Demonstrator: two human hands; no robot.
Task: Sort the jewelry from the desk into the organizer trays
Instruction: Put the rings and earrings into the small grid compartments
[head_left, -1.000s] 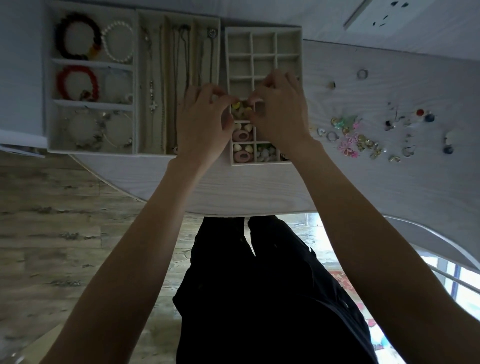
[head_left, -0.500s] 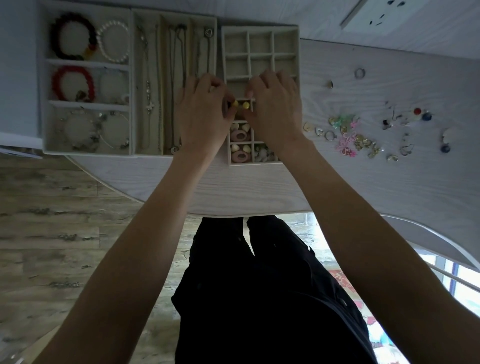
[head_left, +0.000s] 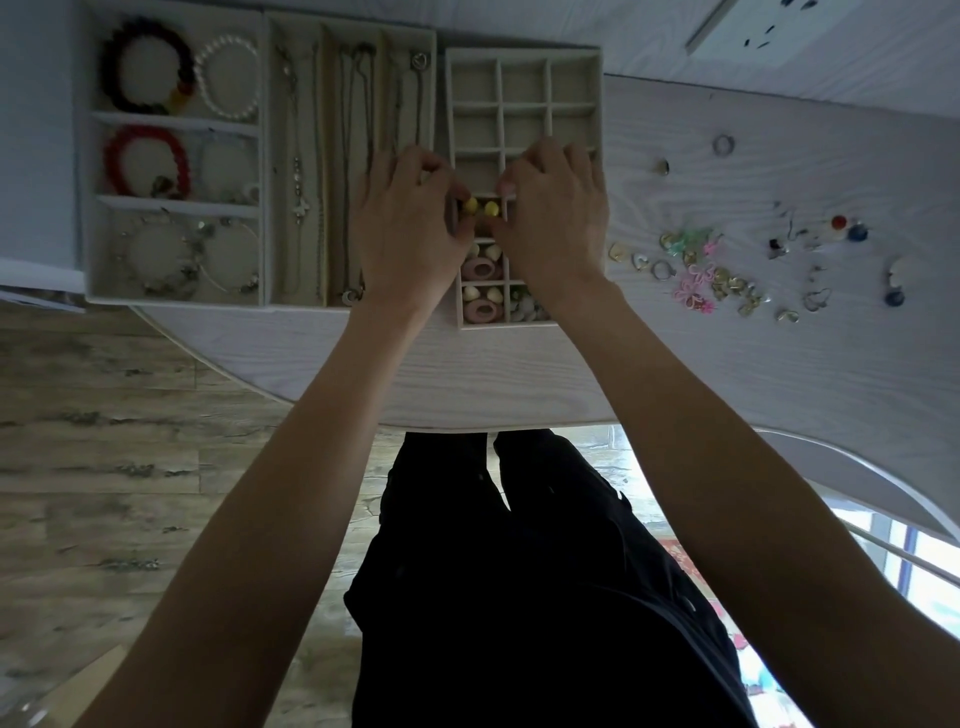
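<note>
Both of my hands hover over the small grid tray (head_left: 601, 104), fingers curled. My left hand (head_left: 405, 234) pinches one small yellow earring (head_left: 470, 205) and my right hand (head_left: 558, 218) pinches its twin (head_left: 491, 208). The two sit side by side in a middle cell of the tray's left column. Nearer cells hold pink hoop earrings (head_left: 483, 270) and small pale pieces. The far cells look empty. Loose earrings and rings (head_left: 717, 275) lie scattered on the desk to the right.
A bracelet tray (head_left: 85, 156) and a necklace tray (head_left: 324, 156) stand left of the grid tray. Two rings (head_left: 723, 144) lie farther back on the white desk (head_left: 519, 374). The desk's curved front edge is near my legs, over wooden floor.
My hands have drawn slightly apart over the cell. The two yellow earrings, bunched between my fingertips before, now show side by side low in the compartment.
</note>
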